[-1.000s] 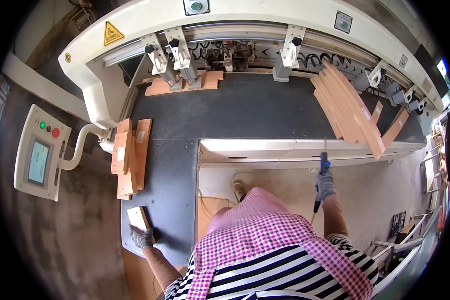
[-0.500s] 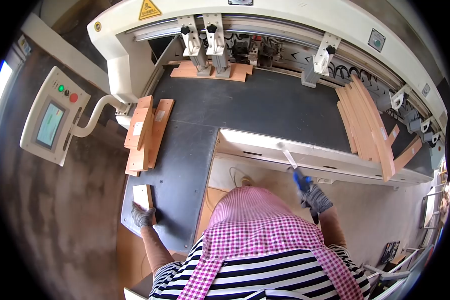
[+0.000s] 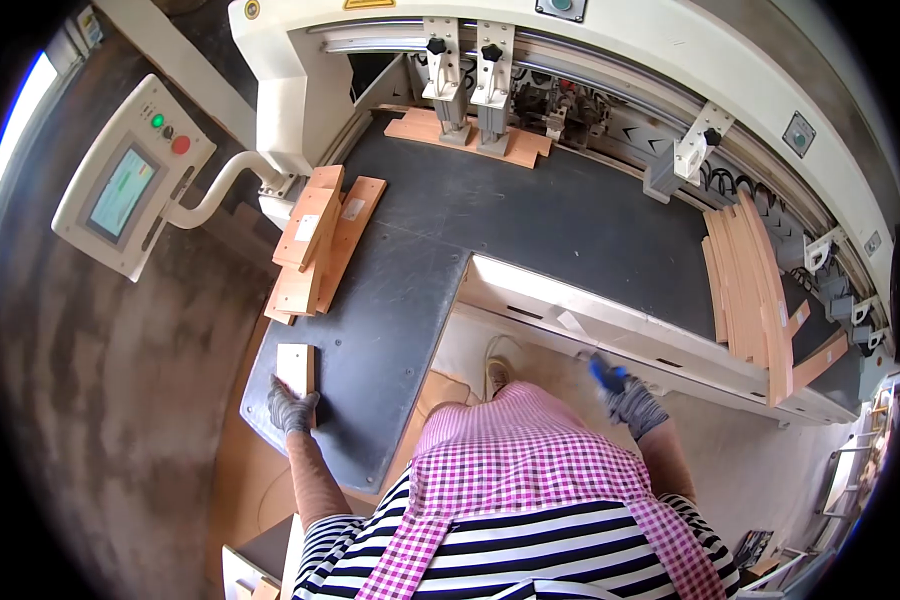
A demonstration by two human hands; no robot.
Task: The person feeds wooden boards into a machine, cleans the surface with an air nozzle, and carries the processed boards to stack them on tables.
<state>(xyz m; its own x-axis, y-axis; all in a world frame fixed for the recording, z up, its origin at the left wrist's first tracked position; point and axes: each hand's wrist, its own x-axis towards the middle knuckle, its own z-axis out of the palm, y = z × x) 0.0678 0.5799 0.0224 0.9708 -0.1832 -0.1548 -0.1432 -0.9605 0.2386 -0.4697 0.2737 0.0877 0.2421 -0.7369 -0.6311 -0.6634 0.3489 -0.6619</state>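
Gloved fingers (image 3: 279,390) of the left hand (image 3: 295,411) are closed around the near end of a pale wooden block (image 3: 296,366), which lies on the left wing of a black counter (image 3: 395,275), near its outer edge. The grip appears meant to steady the block, leaving most of its top face uncovered. Across the gap in front of the apron, the right hand (image 3: 637,404) is wrapped around a blue tool (image 3: 607,373), blurred and held off the counter, apparently to give it free room; its tip cannot be made out.

Just beyond the block, reddish boards (image 3: 305,272) sit in an uneven pile, likely placed within easy reach of the left arm. At the back, two clamps (image 3: 491,118) stand on further boards (image 3: 523,150), presumably to pin them. Long planks (image 3: 745,290) lean together at far right, while a control panel (image 3: 130,190) hangs beside the counter, its screen angled toward the worker.
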